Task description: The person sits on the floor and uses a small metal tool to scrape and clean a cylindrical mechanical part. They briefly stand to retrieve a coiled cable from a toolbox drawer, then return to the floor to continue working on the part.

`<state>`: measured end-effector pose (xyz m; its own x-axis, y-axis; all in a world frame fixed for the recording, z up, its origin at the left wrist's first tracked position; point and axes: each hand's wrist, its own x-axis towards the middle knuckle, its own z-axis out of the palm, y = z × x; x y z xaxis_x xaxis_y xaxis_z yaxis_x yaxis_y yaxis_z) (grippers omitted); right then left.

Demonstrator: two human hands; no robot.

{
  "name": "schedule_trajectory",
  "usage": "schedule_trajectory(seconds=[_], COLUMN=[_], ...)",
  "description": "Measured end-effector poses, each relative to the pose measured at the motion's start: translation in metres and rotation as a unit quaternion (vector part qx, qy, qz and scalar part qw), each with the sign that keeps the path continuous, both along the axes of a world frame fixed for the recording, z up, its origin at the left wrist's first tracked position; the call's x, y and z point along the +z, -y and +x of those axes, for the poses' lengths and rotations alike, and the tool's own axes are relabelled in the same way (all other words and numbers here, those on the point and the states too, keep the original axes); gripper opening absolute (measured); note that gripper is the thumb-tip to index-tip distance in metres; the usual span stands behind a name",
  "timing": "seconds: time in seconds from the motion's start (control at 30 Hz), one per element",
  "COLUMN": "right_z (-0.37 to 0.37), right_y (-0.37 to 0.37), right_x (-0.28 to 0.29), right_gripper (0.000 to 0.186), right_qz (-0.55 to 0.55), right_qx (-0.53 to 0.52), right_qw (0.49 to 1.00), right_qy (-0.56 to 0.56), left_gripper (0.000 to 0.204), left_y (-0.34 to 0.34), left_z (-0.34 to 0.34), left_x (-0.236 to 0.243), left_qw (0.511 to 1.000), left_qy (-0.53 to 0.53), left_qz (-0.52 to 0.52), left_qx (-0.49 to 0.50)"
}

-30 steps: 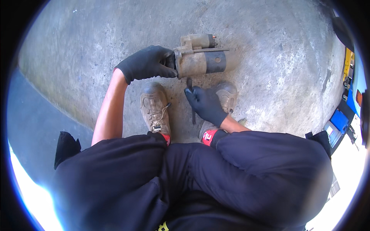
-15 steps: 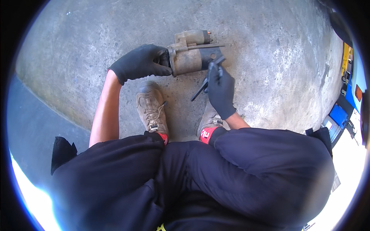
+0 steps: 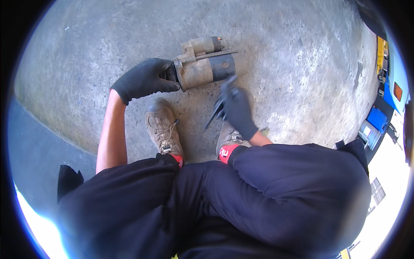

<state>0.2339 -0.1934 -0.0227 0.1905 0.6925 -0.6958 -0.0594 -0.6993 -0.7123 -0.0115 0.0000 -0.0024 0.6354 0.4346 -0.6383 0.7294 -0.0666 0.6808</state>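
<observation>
A grimy starter motor (image 3: 196, 74) lies on its side on the concrete, with a smaller cylinder, the solenoid (image 3: 200, 45), along its far side. A black band with a round hole circles the body toward its right end. My left hand (image 3: 144, 80), in a black glove, is closed round the motor's left end. In front of the band is my right hand (image 3: 239, 110), also gloved in black, its fingers wrapped round a slender dark tool (image 3: 214, 115). Motion blurs the tool, so its kind is unclear. Its upper end is close to the motor's near side; contact cannot be made out.
My shoes (image 3: 163, 129) stand on the concrete floor (image 3: 297, 82), just on the near side of the motor. A darker floor area (image 3: 47, 134) lies at left. At the right rim are a blue vehicle part with an orange light (image 3: 397, 92) and a blue box (image 3: 377, 118).
My right hand and the tool have drawn slightly toward me, away from the black band. My left hand keeps its hold on the motor. The whole view has shifted a little.
</observation>
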Motion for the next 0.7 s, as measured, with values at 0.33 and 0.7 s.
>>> schedule_trajectory(seconds=[0.33, 0.7], right_z=[0.009, 0.037], right_y=[-0.015, -0.058], right_x=[0.009, 0.015], right_gripper=[0.043, 0.065], right_qz=[0.063, 0.063], right_qx=[0.016, 0.105], right_qw=[0.996, 0.967], right_qy=[0.056, 0.222], left_gripper=[0.031, 0.032], left_y=[0.001, -0.001], left_z=[-0.005, 0.005], left_x=[0.000, -0.002], left_qw=[1.000, 1.000], left_qy=[0.016, 0.003], left_qz=[-0.007, -0.001], left_qx=[0.015, -0.015])
